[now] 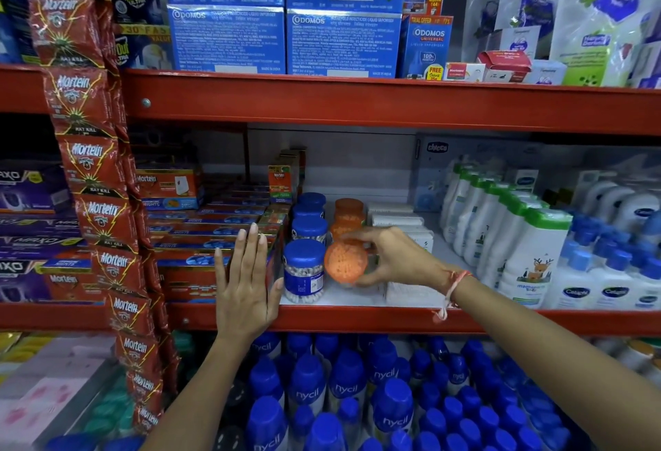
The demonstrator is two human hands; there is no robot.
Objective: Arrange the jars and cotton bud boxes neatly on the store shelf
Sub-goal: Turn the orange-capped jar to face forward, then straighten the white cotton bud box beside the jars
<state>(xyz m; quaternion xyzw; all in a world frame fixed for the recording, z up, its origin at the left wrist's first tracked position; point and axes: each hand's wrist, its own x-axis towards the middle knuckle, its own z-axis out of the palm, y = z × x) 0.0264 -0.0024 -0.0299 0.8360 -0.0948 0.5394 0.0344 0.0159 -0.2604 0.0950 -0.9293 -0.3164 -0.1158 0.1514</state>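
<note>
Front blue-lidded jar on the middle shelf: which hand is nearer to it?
Left. The left hand lies flat beside the front blue-lidded jar, thumb almost at its base. The right hand is on the jar's far side, holding a tilted orange-lidded jar.

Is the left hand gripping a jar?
No, the left hand is flat and open beside the front blue-lidded jar, while the right hand holds the tilted orange-lidded jar.

The shelf (357,107) is red painted metal, smooth with a dull sheen. In the right hand (393,257), a clear plastic jar (346,264) shows a matt orange lid; beside the left hand (246,286), glossy red foil sachets (96,171) hang.
</note>
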